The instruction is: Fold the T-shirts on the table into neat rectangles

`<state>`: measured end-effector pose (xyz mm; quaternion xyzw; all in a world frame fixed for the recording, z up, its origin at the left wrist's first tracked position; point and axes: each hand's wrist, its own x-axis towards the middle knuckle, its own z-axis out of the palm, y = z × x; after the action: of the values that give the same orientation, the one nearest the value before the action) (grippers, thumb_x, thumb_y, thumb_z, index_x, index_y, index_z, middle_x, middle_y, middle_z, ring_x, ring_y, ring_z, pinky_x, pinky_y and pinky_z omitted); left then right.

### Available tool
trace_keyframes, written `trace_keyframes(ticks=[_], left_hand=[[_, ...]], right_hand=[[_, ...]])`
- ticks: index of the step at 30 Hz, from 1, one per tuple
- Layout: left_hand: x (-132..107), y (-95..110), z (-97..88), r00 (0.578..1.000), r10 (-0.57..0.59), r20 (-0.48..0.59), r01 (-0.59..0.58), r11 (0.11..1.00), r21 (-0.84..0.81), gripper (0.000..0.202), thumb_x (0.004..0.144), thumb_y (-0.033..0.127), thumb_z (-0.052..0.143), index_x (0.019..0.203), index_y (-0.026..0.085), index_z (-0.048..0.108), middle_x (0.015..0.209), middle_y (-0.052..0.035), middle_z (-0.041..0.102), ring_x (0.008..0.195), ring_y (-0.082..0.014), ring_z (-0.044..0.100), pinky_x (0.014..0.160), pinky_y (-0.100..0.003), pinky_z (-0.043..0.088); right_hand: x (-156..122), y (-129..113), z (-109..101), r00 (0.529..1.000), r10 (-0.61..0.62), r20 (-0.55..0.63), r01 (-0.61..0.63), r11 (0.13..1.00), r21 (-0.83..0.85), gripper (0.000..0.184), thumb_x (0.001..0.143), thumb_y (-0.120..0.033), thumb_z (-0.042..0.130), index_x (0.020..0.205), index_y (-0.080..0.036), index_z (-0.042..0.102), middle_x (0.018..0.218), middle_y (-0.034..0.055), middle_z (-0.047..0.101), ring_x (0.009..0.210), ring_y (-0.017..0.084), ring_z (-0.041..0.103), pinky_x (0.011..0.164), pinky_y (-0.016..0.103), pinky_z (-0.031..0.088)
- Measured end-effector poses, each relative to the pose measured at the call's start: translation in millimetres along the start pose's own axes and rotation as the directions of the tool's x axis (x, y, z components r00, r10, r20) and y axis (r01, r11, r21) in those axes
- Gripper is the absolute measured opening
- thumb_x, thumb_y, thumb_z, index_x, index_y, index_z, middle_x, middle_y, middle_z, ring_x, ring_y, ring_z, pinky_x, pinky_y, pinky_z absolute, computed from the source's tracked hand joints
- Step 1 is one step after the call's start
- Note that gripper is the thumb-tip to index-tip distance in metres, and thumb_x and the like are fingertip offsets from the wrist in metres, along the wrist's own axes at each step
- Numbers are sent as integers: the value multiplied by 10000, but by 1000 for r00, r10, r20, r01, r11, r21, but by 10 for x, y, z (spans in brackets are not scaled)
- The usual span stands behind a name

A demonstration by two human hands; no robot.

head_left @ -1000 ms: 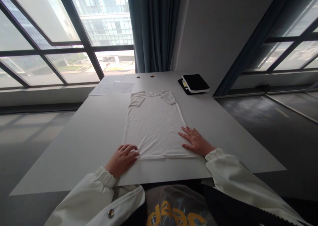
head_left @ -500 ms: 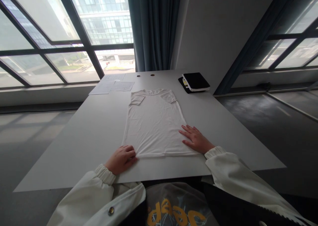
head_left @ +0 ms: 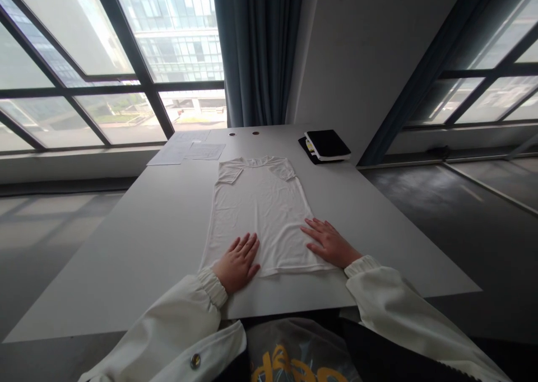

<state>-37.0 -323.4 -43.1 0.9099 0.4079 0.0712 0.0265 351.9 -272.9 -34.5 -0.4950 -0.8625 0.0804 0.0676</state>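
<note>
A white short-sleeved T-shirt (head_left: 256,208) lies spread on the table, its neckline at the far side and its hem toward me. My left hand (head_left: 237,263) rests flat on the lower left part of the shirt, fingers stretched out and pointing away from me. On the lower right side edge, my right hand (head_left: 328,243) lies flat with its fingers spread. Both sleeves of the shirt lie inward over its front. Small wrinkles run across the fabric, and part of the hem is hidden under my left hand.
The shirt lies on a light grey table (head_left: 138,247). Printed paper sheets (head_left: 204,150) lie at the far left. A black-covered notebook (head_left: 328,145) sits on another dark item at the far right. Behind the table hangs a blue curtain (head_left: 260,51) beside large windows.
My left hand has moved from the lower left hem corner inward and onto the shirt, its curled fingers now stretched flat. My right hand has stayed on the right edge.
</note>
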Motion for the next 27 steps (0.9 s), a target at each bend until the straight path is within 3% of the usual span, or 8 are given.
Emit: trace_keyframes(ticks=[6,11,14,17,19,22,25,27], left_hand=[[-190,42,-46,998,62,-7,-62,998,-6,684,1103,565,337,1698,233,272,1746,-116,276,1625,-298,246,1311,-530,246],[-281,82,-139,997,77,19,-76,997,-9,599,1117,527,332,1670,298,349,1739,-76,309,1611,-299,286,1299,-542,279],[-366,50,-168,999,36,10,-35,999,-25,549,1122,498,337,1652,359,379,1728,-35,349,1597,-282,324,1290,-531,310],[-539,-57,-162,990,-107,-91,104,994,-36,530,1121,453,347,1637,351,413,1705,-38,401,1583,-284,345,1278,-522,338],[-698,-160,-165,955,-234,-184,229,972,-48,519,1114,423,348,1612,323,455,1666,-66,457,1550,-289,395,1246,-516,384],[-931,-287,-230,862,-417,-288,418,906,-63,473,1078,415,398,1507,290,554,1506,-105,603,1361,-292,580,1107,-489,505],[-1079,-301,-335,764,-560,-322,581,813,-37,315,1011,416,492,1202,253,683,1181,-103,725,1032,-294,690,905,-449,560],[-1117,-242,-388,737,-607,-297,629,777,-30,225,997,405,502,959,253,664,960,-68,719,856,-268,678,798,-411,543]], right_hand=[[5,9,18,1000,-4,-3,4,1000,10,594,1039,-520,483,1598,-321,500,1718,81,358,1585,342,332,1271,628,250],[-1,-8,-16,1000,-5,14,5,1000,17,582,1052,-507,465,1597,-309,503,1717,87,352,1584,341,333,1271,630,252],[-34,-2,-30,999,-17,42,16,1000,14,593,1054,-510,468,1610,-303,486,1723,92,334,1589,347,321,1272,626,262],[-101,35,-5,998,-27,54,27,1000,-2,613,1057,-532,460,1626,-302,460,1736,93,295,1598,357,294,1280,621,255],[-165,89,22,998,-46,45,46,999,-6,633,1054,-567,461,1641,-331,428,1746,78,271,1602,359,280,1285,618,252],[-258,184,-1,995,-76,64,76,997,9,690,1026,-642,489,1649,-359,403,1751,62,266,1606,364,270,1291,614,249],[-243,153,-194,991,-91,101,86,995,58,736,979,-704,544,1602,-315,504,1743,90,302,1605,391,263,1288,606,273],[-95,-29,-394,991,-120,62,112,987,115,679,989,-684,543,1541,-290,586,1734,98,328,1601,390,270,1274,585,319]])
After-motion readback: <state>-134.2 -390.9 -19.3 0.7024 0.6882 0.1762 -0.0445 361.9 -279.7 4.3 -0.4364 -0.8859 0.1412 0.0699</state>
